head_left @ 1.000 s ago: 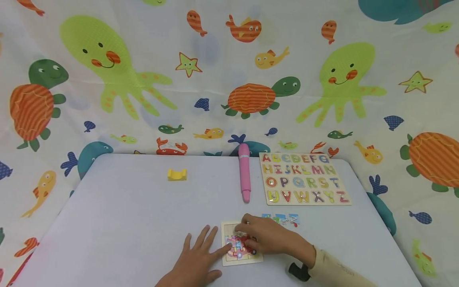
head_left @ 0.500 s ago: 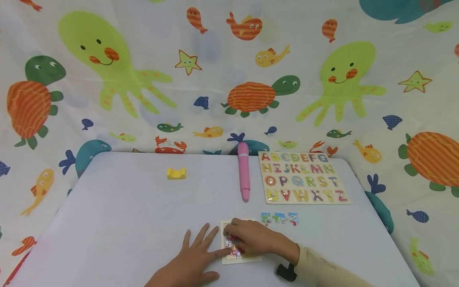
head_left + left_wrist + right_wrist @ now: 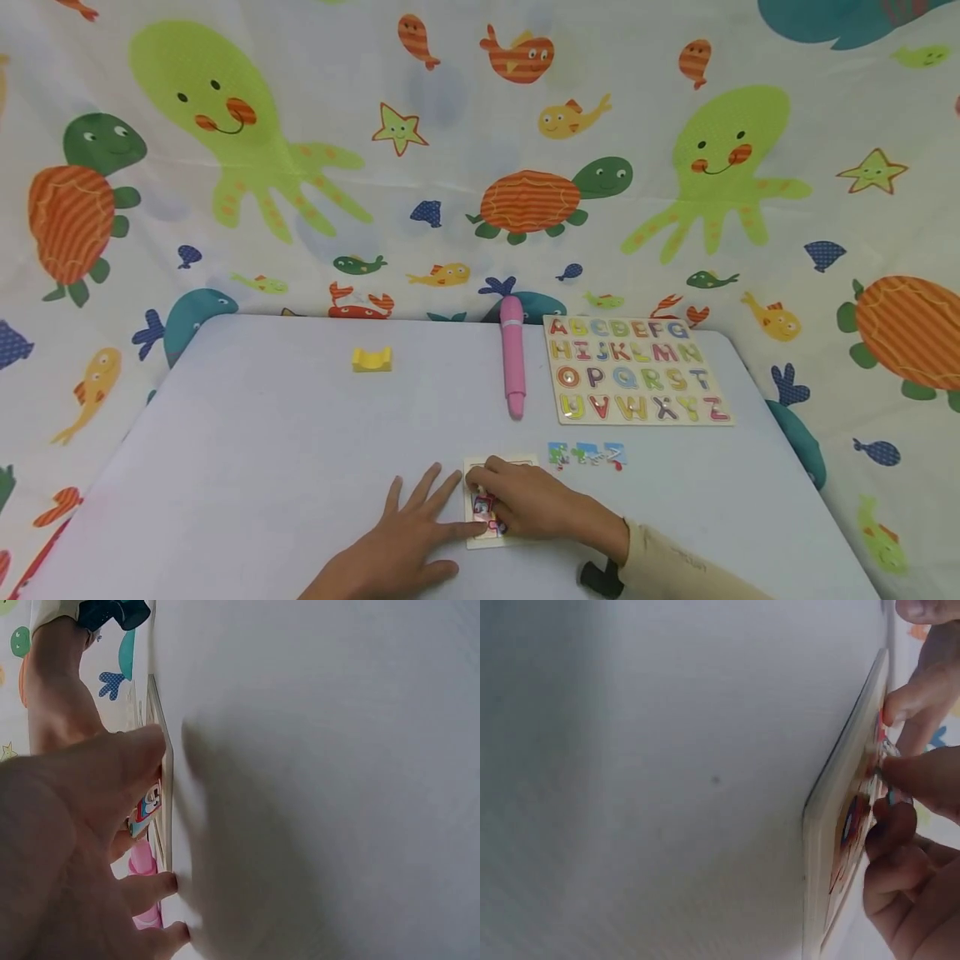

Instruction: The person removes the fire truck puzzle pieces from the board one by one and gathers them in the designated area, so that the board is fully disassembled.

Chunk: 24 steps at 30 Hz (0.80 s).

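Observation:
In the head view my right hand (image 3: pixel 536 502) is over a small wooden puzzle board (image 3: pixel 517 459), hiding much of it. Its thumb and fingers pinch a jigsaw piece (image 3: pixel 148 810), which stands tilted at the board in the left wrist view. Part of a red and white picture shows on that piece. My left hand (image 3: pixel 405 533) lies with fingers spread at the board's left side. Its index finger reaches over the lower left, onto a fitted pink piece (image 3: pixel 492 527). Close to the pinching fingertips, another printed piece (image 3: pixel 850 822) lies in the board.
Several loose blue-and-green jigsaw pieces (image 3: pixel 587 454) lie behind the right hand. Farther back are a wooden alphabet board (image 3: pixel 637 371), a thick pink pen (image 3: pixel 513 358) and a small yellow block (image 3: pixel 372 360). A sea-animal cloth (image 3: pixel 450 167) hangs behind the white table (image 3: pixel 247 450).
My right hand has shifted left across the board to its upper left part, covering more of the pieces there. The left hand stays in nearly the same place.

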Each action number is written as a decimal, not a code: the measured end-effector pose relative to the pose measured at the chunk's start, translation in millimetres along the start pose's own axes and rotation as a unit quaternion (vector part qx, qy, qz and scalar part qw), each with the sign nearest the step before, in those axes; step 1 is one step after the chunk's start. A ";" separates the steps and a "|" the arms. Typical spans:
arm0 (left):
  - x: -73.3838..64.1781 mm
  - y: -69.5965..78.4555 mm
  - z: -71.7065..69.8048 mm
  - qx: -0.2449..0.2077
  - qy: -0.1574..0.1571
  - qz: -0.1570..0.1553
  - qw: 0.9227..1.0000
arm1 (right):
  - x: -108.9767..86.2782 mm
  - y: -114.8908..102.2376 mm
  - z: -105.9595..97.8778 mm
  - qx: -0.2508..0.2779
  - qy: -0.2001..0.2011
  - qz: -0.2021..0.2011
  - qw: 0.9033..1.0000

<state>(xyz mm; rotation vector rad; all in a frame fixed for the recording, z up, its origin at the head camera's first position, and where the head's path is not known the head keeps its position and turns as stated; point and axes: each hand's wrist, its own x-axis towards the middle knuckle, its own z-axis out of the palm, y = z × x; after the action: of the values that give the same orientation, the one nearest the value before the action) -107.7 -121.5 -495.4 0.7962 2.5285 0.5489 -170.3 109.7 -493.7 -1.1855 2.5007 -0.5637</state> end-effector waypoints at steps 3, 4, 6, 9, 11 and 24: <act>-0.5 -0.1 -0.1 0.001 0.005 0.005 1.000 | 0.0 -2.3 2.5 -0.024 0.023 -0.018 0.999; -0.8 -0.2 -0.3 0.002 0.005 0.006 1.000 | 0.6 -3.0 3.0 -0.026 0.030 -0.024 0.999; -1.0 -0.5 -0.3 0.003 0.006 0.008 1.000 | 2.3 -4.3 3.7 -0.024 0.040 -0.037 0.998; -0.4 -0.8 0.2 0.000 0.004 0.009 1.000 | 2.7 -5.0 1.9 0.003 0.041 -0.040 0.998; 0.6 -0.3 0.9 -0.003 0.003 0.006 1.000 | 0.6 -2.9 -2.4 0.049 0.040 -0.026 0.998; 1.8 3.8 1.9 -0.005 0.004 -0.022 1.000 | -63.5 57.3 -30.5 0.184 0.070 0.108 0.974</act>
<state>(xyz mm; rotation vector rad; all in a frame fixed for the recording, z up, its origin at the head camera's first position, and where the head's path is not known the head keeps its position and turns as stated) -106.4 -117.1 -495.7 0.7349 2.5427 0.5510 -183.2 199.3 -487.1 -0.7478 2.4488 -1.0264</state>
